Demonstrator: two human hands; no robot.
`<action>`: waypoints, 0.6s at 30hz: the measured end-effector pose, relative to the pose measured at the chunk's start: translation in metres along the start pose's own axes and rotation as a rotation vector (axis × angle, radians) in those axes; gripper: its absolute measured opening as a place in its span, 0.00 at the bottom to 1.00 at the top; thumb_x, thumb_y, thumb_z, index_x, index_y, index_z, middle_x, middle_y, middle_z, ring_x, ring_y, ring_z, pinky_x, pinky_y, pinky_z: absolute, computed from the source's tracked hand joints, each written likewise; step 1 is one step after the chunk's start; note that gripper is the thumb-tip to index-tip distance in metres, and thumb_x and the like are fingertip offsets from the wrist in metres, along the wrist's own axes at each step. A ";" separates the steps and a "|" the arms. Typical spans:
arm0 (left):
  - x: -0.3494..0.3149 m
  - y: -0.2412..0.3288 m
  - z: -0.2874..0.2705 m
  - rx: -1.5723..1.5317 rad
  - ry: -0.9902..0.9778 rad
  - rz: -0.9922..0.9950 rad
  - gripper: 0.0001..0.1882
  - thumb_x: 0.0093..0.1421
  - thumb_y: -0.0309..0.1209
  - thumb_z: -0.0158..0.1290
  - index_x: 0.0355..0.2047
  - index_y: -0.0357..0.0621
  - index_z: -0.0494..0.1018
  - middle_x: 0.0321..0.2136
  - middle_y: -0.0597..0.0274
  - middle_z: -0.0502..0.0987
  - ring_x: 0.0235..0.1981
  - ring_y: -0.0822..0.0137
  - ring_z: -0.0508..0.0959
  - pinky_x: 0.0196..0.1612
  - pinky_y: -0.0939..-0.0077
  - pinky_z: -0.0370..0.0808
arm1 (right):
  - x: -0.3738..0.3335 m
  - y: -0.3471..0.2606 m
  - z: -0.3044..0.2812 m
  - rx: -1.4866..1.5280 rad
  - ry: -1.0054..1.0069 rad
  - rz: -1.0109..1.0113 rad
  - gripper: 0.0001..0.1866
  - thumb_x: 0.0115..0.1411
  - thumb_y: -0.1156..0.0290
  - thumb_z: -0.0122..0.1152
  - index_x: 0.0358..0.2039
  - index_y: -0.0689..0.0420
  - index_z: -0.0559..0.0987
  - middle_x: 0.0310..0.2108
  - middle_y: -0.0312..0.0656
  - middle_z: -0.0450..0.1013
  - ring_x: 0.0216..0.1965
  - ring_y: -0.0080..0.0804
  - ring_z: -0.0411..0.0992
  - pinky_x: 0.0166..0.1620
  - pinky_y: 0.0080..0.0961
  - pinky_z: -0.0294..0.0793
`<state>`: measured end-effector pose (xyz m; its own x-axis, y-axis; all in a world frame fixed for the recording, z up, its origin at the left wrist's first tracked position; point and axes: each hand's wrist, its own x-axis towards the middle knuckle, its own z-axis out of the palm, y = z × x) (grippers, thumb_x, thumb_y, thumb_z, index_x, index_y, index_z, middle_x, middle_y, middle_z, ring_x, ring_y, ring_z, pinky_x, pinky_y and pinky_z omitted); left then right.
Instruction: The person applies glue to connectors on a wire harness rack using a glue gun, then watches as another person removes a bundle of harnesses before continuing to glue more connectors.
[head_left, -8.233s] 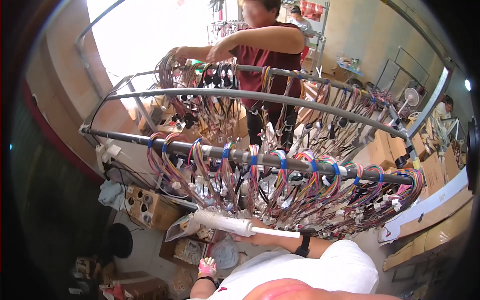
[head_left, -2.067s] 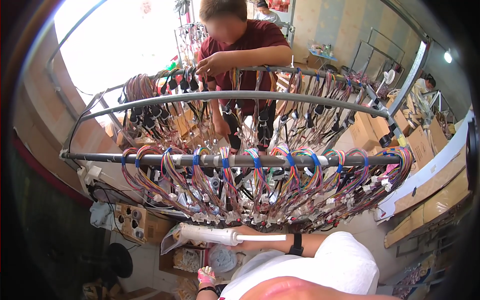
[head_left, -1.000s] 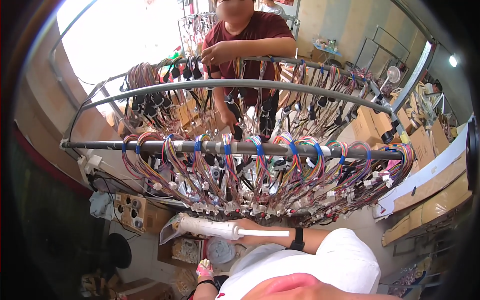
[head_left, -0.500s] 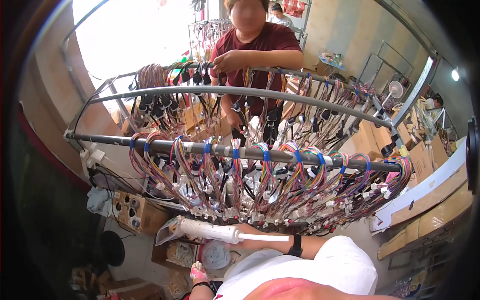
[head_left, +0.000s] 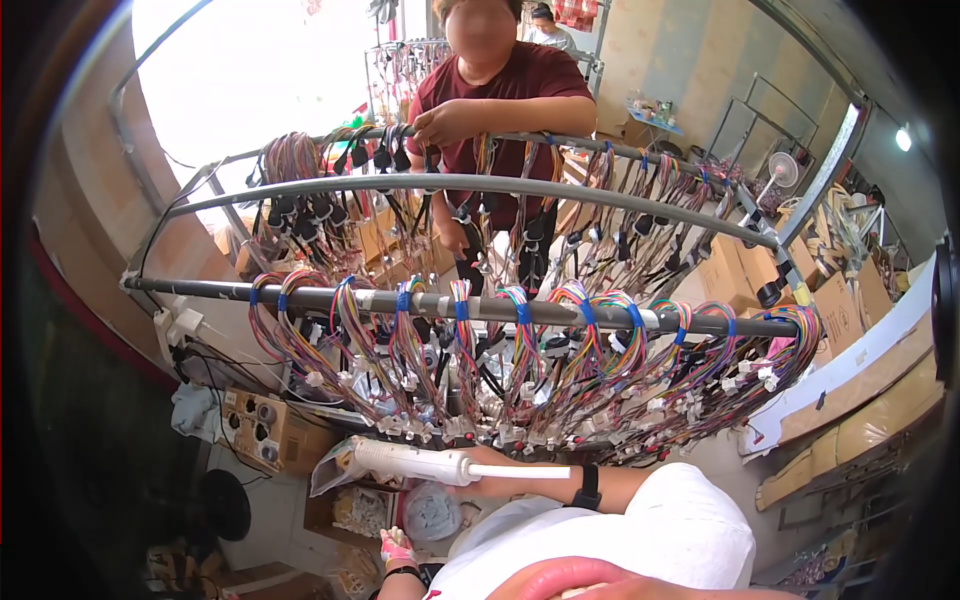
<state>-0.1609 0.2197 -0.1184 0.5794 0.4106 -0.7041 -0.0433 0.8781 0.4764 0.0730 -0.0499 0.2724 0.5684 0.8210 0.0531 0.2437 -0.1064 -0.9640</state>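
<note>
My right hand [head_left: 484, 486] is closed on a white hot glue gun [head_left: 412, 462], which hides most of its fingers. A white glue stick [head_left: 520, 471] pokes out of the gun's back end toward my black wristband [head_left: 588, 487]. The gun's front end is beside a clear plastic piece [head_left: 335, 468]. Lower down, my left hand [head_left: 396, 546] shows pink and white coverings on the fingers; it is too small to tell whether it grips anything. Just beyond the gun hang bundled wire harnesses [head_left: 522, 345] with white connectors, tied with blue tape over a grey rail [head_left: 380, 302].
A second rail [head_left: 470, 184] crosses farther away, with black-plugged cables behind it. A person in a dark red shirt [head_left: 520, 85] leans there. Below are a box of small parts [head_left: 358, 508], a bag-lined tub [head_left: 432, 512], and a carton [head_left: 275, 430]. Cardboard [head_left: 850, 420] lines the right.
The whole view has shifted slightly, so the racks sit a little farther left. The glue gun stays in my right hand. The person opposite has moved their lower hand slightly.
</note>
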 end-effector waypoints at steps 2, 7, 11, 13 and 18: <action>0.001 -0.002 0.010 -0.008 -0.070 -0.031 0.15 0.62 0.49 0.43 0.24 0.57 0.68 0.22 0.80 0.74 0.17 0.82 0.67 0.22 0.88 0.61 | -0.001 0.002 -0.003 -0.001 0.012 0.004 0.20 0.51 0.74 0.61 0.45 0.58 0.71 0.37 0.43 0.74 0.39 0.30 0.72 0.45 0.27 0.69; -0.003 0.003 0.037 0.082 0.330 -0.129 0.14 0.62 0.49 0.43 0.33 0.58 0.72 0.33 0.77 0.79 0.25 0.75 0.75 0.30 0.78 0.68 | -0.002 0.004 -0.005 -0.020 -0.019 0.025 0.21 0.52 0.69 0.62 0.46 0.59 0.70 0.38 0.44 0.73 0.40 0.34 0.72 0.46 0.28 0.68; -0.001 -0.002 0.036 0.128 0.349 -0.103 0.12 0.61 0.46 0.45 0.34 0.57 0.72 0.33 0.74 0.79 0.27 0.74 0.76 0.31 0.78 0.69 | -0.002 0.003 -0.002 0.011 0.017 0.009 0.19 0.50 0.73 0.62 0.44 0.58 0.72 0.37 0.44 0.74 0.39 0.32 0.73 0.44 0.27 0.69; 0.001 -0.004 0.035 0.097 0.342 -0.085 0.11 0.61 0.44 0.46 0.36 0.55 0.72 0.36 0.71 0.78 0.28 0.73 0.77 0.31 0.78 0.70 | -0.003 -0.001 -0.001 0.008 0.026 0.034 0.19 0.50 0.73 0.62 0.44 0.58 0.72 0.37 0.44 0.74 0.39 0.32 0.73 0.45 0.27 0.69; 0.008 -0.006 0.015 0.075 0.344 -0.088 0.10 0.62 0.41 0.45 0.38 0.53 0.71 0.39 0.70 0.78 0.31 0.72 0.77 0.35 0.77 0.70 | -0.001 -0.002 0.002 -0.007 0.004 0.031 0.19 0.50 0.73 0.63 0.43 0.59 0.72 0.37 0.44 0.74 0.39 0.32 0.73 0.44 0.27 0.69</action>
<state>-0.1440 0.2140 -0.1197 0.2702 0.4041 -0.8739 0.0615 0.8986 0.4345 0.0698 -0.0492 0.2741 0.5788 0.8151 0.0247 0.2315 -0.1351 -0.9634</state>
